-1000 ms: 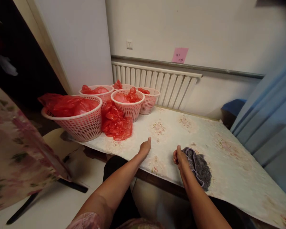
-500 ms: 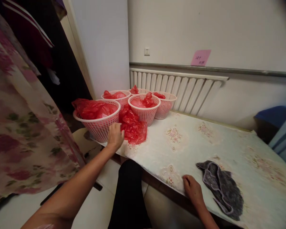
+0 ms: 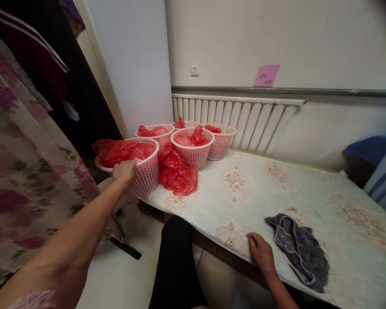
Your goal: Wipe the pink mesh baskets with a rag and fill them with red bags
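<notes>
My left hand is at the near rim of a pink perforated basket, its fingers closed over the edge. A red plastic bag fills the top of that basket and spills over the far left side. Beside it on the table lies a crumpled red bag. My right hand rests on the table's near edge with its fingers curled in, and nothing shows in them. Close to its right is a dark grey cloth with a light purple border, lying rumpled.
Several more pink baskets with red bags, one of them in front, stand grouped at the table's far left. Behind are a white radiator and a wall. A floral curtain hangs at left. The table wears a floral cloth.
My left hand has moved left from beside the crumpled red bag to the near basket's rim and closed on it. My right hand and the grey cloth have stayed in place.
</notes>
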The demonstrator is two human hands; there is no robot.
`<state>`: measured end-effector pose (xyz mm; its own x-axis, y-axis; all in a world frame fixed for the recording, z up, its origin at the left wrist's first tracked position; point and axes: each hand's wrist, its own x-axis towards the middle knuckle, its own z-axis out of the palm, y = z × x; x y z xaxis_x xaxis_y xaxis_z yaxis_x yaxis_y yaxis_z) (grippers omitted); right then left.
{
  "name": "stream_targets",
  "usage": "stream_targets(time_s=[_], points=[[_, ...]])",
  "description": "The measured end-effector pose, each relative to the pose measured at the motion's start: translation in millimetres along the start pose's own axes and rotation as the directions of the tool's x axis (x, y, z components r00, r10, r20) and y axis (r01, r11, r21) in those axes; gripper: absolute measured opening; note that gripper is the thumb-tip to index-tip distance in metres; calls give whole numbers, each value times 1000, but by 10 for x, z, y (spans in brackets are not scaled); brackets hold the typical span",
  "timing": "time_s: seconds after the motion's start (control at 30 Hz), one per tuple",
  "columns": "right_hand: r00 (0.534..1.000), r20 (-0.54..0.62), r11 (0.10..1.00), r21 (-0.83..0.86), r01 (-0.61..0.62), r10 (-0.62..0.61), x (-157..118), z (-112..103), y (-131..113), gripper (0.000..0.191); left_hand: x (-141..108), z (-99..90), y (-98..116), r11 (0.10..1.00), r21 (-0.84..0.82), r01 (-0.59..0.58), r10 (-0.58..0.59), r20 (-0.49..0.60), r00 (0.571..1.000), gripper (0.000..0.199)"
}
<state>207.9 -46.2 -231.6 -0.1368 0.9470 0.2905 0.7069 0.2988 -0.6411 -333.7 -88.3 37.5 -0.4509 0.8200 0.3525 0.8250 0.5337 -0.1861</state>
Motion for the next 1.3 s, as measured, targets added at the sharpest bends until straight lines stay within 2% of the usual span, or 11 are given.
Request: stream_targets(time_s=[0.17,0.3,0.4,0.5,0.63,0.7,0.8,0.9,0.97,1.13,1.3], points=[[1000,-11,1000,16,13,-13,-2,3,-3,33,-148,-263,29,997,16,-73,73,-22,997,27],[1000,-7,1000,3,19,-19,-14,21,17,34,-378,-656,151,995,17,-100,101,-30,994,25],[1000,-10,1000,6,19,-19,-21,15,8,34,-640,-1019,351,995,-2,-98,97,-27,995,23],[1000,-13,999,33,5,-4,-12,-22,-37,34,-920,-1340,611,986,-38,-164,162,-43,986,19],[995,38,989,115,-93,89,6,-110,-97,33,-1185,-1562,987,933,-79,-350,335,-164,928,17],[981,89,962,200,-185,170,-3,-159,-97,35,-1267,-1577,1194,881,-82,-467,438,-237,867,18],[950,152,886,344,-311,274,-57,-230,-57,37,-1366,-1496,1530,774,-78,-629,562,-376,737,22],[921,189,805,448,-390,341,-133,-326,-9,38,-1462,-1313,1866,671,-91,-736,612,-493,619,23],[908,192,758,502,-416,372,-170,-431,7,38,-1527,-1160,2074,620,-100,-778,628,-532,569,24],[896,106,736,532,-418,432,-120,-910,-7,38,-1663,-859,2480,544,-138,-827,657,-543,523,22],[900,-79,804,488,-340,429,88,-1602,-193,37,-1726,-834,2649,534,-202,-821,644,-532,550,17]])
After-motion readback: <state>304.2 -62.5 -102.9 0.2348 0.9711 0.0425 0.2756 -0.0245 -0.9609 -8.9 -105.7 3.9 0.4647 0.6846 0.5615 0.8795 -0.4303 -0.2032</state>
